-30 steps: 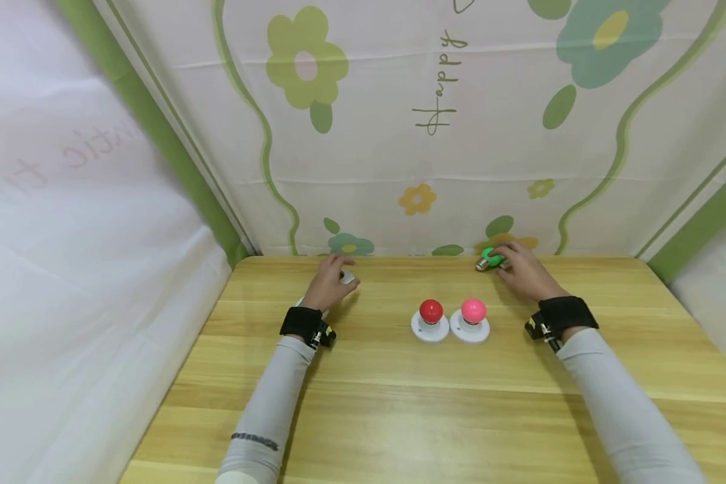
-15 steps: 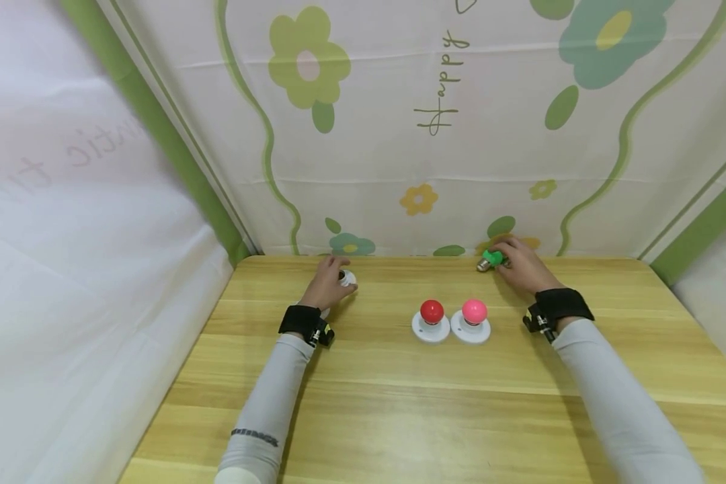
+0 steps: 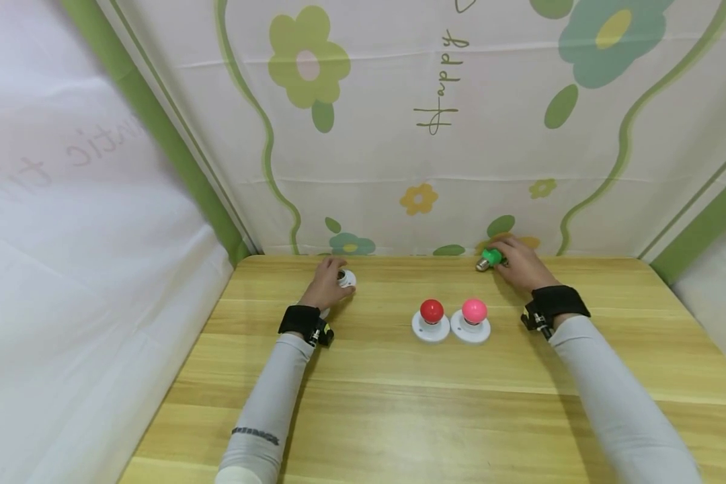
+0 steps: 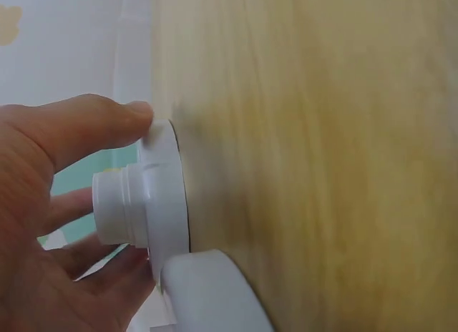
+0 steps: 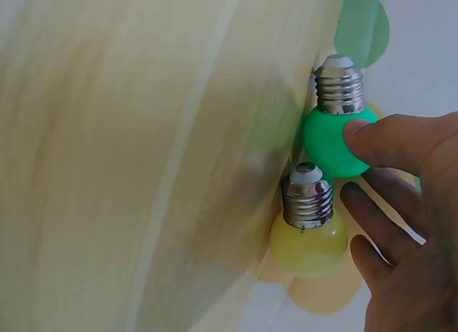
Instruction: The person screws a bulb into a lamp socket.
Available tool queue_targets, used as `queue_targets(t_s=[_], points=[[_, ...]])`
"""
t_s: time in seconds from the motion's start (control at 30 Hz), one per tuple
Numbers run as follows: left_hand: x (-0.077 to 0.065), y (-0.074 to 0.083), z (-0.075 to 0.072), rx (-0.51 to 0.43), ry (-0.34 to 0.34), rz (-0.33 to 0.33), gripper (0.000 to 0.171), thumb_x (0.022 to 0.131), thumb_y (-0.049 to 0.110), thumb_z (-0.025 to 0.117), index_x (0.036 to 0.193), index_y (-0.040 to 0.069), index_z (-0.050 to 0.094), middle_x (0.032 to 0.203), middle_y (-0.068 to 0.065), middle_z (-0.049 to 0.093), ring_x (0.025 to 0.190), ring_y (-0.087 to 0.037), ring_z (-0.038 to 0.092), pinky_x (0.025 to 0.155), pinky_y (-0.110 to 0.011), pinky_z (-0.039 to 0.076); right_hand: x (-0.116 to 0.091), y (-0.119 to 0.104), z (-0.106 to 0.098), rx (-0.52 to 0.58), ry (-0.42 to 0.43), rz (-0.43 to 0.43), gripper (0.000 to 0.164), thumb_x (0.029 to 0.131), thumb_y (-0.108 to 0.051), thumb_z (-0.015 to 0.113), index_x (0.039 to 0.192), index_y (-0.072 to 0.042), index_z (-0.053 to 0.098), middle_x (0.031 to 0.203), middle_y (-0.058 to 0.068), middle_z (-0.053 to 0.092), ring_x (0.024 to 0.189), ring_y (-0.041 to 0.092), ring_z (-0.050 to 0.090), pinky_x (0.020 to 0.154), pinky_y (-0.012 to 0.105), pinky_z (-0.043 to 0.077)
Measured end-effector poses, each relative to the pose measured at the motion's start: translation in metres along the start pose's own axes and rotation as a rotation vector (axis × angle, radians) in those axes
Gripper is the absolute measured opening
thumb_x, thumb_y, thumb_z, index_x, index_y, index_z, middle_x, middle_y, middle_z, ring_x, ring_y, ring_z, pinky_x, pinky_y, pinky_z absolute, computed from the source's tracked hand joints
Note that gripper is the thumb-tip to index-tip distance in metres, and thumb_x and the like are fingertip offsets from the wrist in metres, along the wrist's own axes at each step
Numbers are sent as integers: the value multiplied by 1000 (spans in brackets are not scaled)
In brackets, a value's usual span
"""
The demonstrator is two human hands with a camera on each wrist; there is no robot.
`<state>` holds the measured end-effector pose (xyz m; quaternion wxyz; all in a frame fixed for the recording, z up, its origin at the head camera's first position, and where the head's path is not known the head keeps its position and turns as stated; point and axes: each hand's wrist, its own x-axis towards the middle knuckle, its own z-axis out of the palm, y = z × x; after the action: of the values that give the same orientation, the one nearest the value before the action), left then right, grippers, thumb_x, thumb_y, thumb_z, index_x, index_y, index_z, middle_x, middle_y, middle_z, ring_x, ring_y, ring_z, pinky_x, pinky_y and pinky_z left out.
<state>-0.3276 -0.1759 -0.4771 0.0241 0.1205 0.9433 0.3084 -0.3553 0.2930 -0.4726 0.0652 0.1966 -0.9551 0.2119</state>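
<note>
At the back left of the table, my left hand [image 3: 327, 286] grips a round white lamp socket [image 4: 163, 196] by its rim, thumb on one side and fingers on the other. The socket's hollow screw collar faces the palm. A second white base [image 4: 211, 293] lies beside it, mostly hidden under the hand in the head view. Toward the back right, my right hand [image 3: 523, 267] pinches a green light bulb [image 5: 330, 140] between thumb and fingers. Its metal screw end points away from the palm. Close beside it lies a yellow bulb [image 5: 308, 245], below my fingers.
Two white bases stand side by side mid-table, one bearing a red bulb [image 3: 431, 310], the other a pink bulb [image 3: 474, 310]. A flowered curtain [image 3: 375, 154] hangs along the back edge of the wooden table [image 3: 387, 417].
My right thumb has come up against the green bulb, and the right wrist has shifted slightly left. The left hand has settled a little, with more of the socket showing.
</note>
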Motion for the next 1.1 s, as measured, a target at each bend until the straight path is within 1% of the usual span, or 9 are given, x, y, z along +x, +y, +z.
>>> queue_targets(t_s=[0.1, 0.23, 0.33, 0.43, 0.6, 0.73, 0.87, 1.1], points=[[0, 0, -1, 14, -17, -14, 69, 98, 21, 78, 155, -1, 45, 160, -25, 38, 149, -42, 39, 117, -52, 46, 1, 1, 3, -7, 5, -6, 45, 97, 2, 71, 141, 5, 61, 147, 33, 49, 138, 54, 47, 116, 68, 40], [1, 0, -2, 29, -42, -31, 64, 99, 23, 78, 152, 0, 50, 157, -25, 40, 145, -41, 42, 115, -51, 47, 1, 4, 7, -6, 28, -17, 45, 95, 2, 73, 139, 4, 63, 143, 32, 51, 134, 53, 49, 114, 68, 42], [0, 0, -2, 36, -51, -40, 64, 98, 24, 78, 151, 1, 50, 158, -26, 41, 145, -43, 42, 114, -53, 48, 1, 4, 8, 0, 33, -20, 47, 93, 2, 74, 139, 3, 63, 144, 31, 51, 134, 53, 49, 113, 69, 41], [0, 0, -3, 51, -59, -47, 65, 98, 25, 79, 152, 3, 50, 159, -27, 42, 147, -45, 41, 113, -55, 48, 1, 5, 8, 0, 21, -11, 49, 93, 0, 75, 141, 2, 62, 146, 32, 50, 134, 54, 48, 114, 70, 40], [1, 0, -2, 63, -62, -47, 68, 97, 25, 80, 153, 3, 49, 157, -28, 45, 143, -45, 44, 111, -56, 48, 1, 5, 10, -30, 10, 0, 49, 94, -1, 75, 141, 1, 61, 146, 34, 54, 134, 55, 52, 113, 69, 41], [3, -1, -1, 70, -63, -62, 71, 96, 25, 81, 154, 0, 48, 154, -26, 49, 140, -42, 48, 112, -53, 49, 1, 3, 10, -58, 9, 3, 46, 95, -2, 75, 139, 1, 62, 143, 32, 59, 132, 54, 56, 112, 67, 44], [6, -2, 0, 91, -58, -68, 70, 95, 25, 82, 151, -2, 49, 150, -25, 54, 137, -40, 51, 113, -50, 49, 0, 2, 10, -47, -4, 18, 46, 96, -3, 74, 141, 1, 61, 146, 32, 57, 135, 54, 54, 114, 68, 43], [5, 0, -1, 107, -54, -65, 68, 95, 25, 82, 148, -4, 51, 146, -25, 56, 134, -39, 52, 112, -50, 50, -2, 1, 8, -39, -12, 24, 46, 98, -4, 73, 141, 1, 60, 148, 33, 55, 136, 55, 52, 114, 69, 41]])
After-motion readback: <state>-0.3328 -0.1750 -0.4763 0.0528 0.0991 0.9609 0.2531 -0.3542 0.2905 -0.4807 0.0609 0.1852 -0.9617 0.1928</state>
